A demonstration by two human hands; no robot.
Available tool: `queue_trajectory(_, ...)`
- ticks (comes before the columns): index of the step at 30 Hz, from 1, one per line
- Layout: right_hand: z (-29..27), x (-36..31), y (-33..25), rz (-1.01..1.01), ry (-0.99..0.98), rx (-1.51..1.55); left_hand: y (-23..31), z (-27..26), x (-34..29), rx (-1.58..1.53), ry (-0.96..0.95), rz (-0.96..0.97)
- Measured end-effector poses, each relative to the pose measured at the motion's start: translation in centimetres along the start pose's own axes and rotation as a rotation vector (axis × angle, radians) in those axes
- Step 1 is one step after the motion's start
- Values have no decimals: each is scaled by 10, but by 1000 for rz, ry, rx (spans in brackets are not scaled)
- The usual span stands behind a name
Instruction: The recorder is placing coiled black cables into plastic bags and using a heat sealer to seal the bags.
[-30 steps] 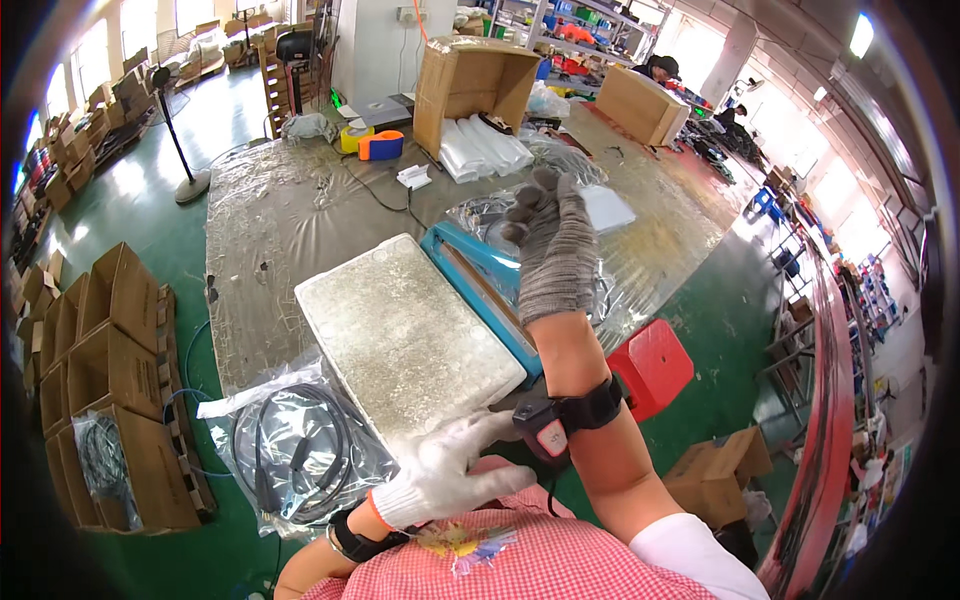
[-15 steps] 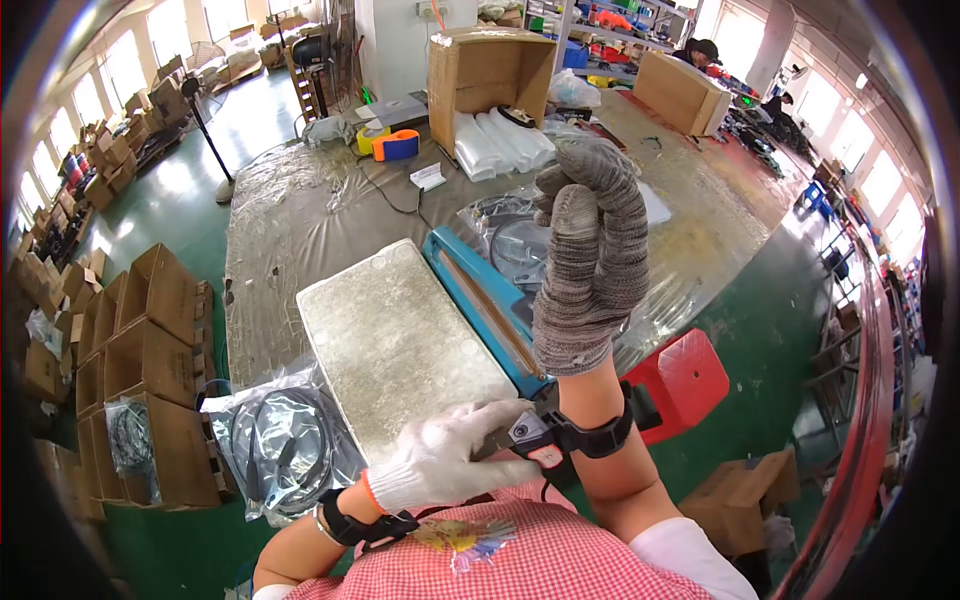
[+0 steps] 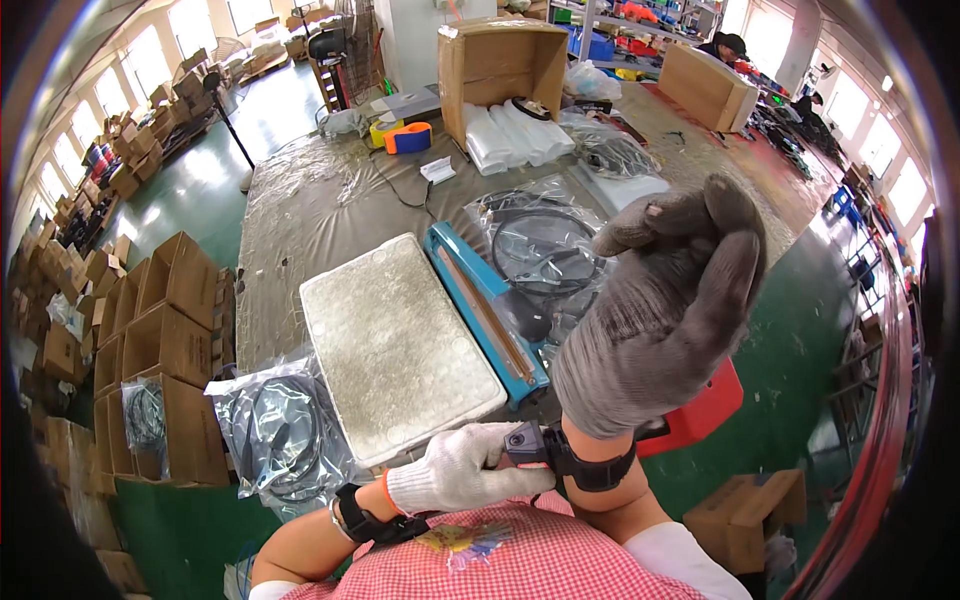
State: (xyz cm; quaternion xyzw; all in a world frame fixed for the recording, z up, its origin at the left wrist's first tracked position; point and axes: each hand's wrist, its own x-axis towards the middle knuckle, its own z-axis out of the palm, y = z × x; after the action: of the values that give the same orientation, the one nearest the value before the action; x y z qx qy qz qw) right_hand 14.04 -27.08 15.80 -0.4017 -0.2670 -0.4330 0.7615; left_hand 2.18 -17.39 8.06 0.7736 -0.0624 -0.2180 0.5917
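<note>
Left hand [image 3: 462, 470], white-gloved, at six o'clock: fingers and thumb pinching the small dark device [image 3: 524, 443] strapped to the right wrist, between five and six o'clock. Right hand [image 3: 650, 320], grey-gloved, raised at three o'clock: fingers loosely bent, partly apart. Bagged cable [image 3: 285, 430] (clear plastic) at eight o'clock, just beside the pale slab [image 3: 400, 350].

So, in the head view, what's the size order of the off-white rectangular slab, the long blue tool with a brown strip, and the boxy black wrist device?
1. Off-white rectangular slab
2. Long blue tool
3. Boxy black wrist device, clearly smallest
</note>
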Motion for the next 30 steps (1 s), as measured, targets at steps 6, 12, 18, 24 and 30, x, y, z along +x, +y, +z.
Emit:
queue_trajectory(6, -3, -3, 6, 1136, 16, 989, -22, 3, -8, 26, 8, 190)
queue_trajectory(12, -1, -12, -1, 1173, 7, 896, -10, 5, -21, 168, 53, 213)
queue_trajectory(18, 20, -32, -14, 624, 4, 298, -26, -5, -37, 164, 127, 223)
queue_trajectory(24, 22, -58, -6, 102, -413, -350, -18, -12, -45, 64, -49, -28)
queue_trajectory(30, 11, -120, 56, 898, -879, -527, -44, -22, -43, 25, -145, -306)
